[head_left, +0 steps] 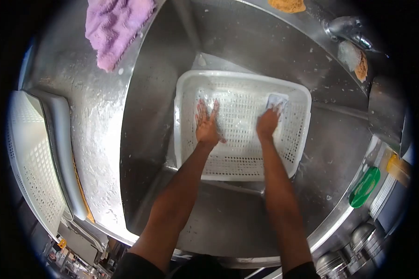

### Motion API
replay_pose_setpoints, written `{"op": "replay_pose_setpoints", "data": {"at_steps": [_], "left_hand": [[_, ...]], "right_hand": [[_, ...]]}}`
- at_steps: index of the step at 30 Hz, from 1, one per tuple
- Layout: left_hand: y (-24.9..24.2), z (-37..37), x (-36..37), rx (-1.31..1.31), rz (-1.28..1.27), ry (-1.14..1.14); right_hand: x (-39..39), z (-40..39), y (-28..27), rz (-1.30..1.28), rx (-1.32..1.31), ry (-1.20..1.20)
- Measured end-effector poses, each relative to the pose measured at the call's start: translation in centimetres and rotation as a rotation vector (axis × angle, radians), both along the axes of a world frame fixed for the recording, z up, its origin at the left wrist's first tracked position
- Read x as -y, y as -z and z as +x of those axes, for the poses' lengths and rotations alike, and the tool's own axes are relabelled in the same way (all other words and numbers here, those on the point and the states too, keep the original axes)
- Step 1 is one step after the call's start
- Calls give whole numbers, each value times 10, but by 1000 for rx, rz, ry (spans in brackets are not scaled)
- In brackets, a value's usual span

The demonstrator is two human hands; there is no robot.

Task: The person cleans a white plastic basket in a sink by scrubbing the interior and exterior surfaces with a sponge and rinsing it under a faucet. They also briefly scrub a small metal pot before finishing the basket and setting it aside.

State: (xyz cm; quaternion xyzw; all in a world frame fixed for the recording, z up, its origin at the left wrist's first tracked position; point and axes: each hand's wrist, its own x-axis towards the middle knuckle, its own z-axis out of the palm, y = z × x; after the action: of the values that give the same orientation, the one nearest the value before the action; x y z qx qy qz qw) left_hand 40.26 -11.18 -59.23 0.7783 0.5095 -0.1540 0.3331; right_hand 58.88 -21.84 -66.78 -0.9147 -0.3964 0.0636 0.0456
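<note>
Seen from my remote post, my left hand (208, 125) is spread open against the near-left part of the basket's inside, its fingers apart and gripping nothing. To its right, my right hand (268, 123) is closed over a pale pad (276, 99), the fingers bent and bunched on its near part while the far end sticks out beyond them. Both work inside a white plastic basket (237, 177), open side up in a deep metal sink (219, 218), with wet, shiny patches across its pierced floor. I judge the basket light for its width, stiff with a little give along its thin walls, and slick where wet; the rolled rim, taken at two opposite sides, offers the surest hold, better than the smooth floor under a flat palm. The pad looks soft and thin, likely to fold or slide, so it is best pinned under several fingertips. Left of the sink lies the wet metal counter (97, 139); a green oval item (365, 186) rests beyond the right edge. Farthest off, a crumpled purple cloth (118, 28) lies at far left, and a metal faucet (347, 29) stands at far right.
</note>
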Motion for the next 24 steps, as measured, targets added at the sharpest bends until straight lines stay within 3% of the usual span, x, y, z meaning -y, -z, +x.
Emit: {"op": "replay_pose_setpoints", "data": {"at_steps": [3,4,6,7,9,12,14,15,17,18,19,20,21,22,23,24], "left_hand": [[2,5,-1,-21,21,-7],[6,3,2,-15,33,-21],[32,-6,13,27,99,-23],[40,-7,11,61,157,-18],[1,2,-2,25,64,-20],[-10,5,-4,12,-23,-43],[-17,13,-5,-7,-52,-30],[-17,13,-2,-8,-56,-34],[-16,17,-4,-48,-37,-33],[8,16,-2,-43,-30,-29],[49,5,12,103,181,-37],[72,-4,21,254,395,-46],[55,-5,10,92,156,-38],[31,0,0,90,164,-33],[5,7,-3,36,64,-38],[-7,13,-5,-16,-31,-49]], "right_hand": [[-58,-60,-19,140,-48,27],[-71,-81,-23,309,-139,53],[-78,-93,-21,403,-140,57],[-68,-84,-20,401,-218,-147],[-47,-42,-51,417,-256,-450],[29,28,-13,590,-525,99],[26,28,-6,269,-25,-24],[18,16,41,512,-377,199],[-18,-30,67,670,-370,199],[-41,-62,44,564,-251,77],[-66,-95,17,473,-122,-41],[-82,-107,-25,376,-234,-64],[-78,-91,-12,427,-277,-133],[-63,-68,3,474,-326,-193],[-50,-37,-19,441,-162,-363],[-28,-15,-6,436,-176,-215]]}}
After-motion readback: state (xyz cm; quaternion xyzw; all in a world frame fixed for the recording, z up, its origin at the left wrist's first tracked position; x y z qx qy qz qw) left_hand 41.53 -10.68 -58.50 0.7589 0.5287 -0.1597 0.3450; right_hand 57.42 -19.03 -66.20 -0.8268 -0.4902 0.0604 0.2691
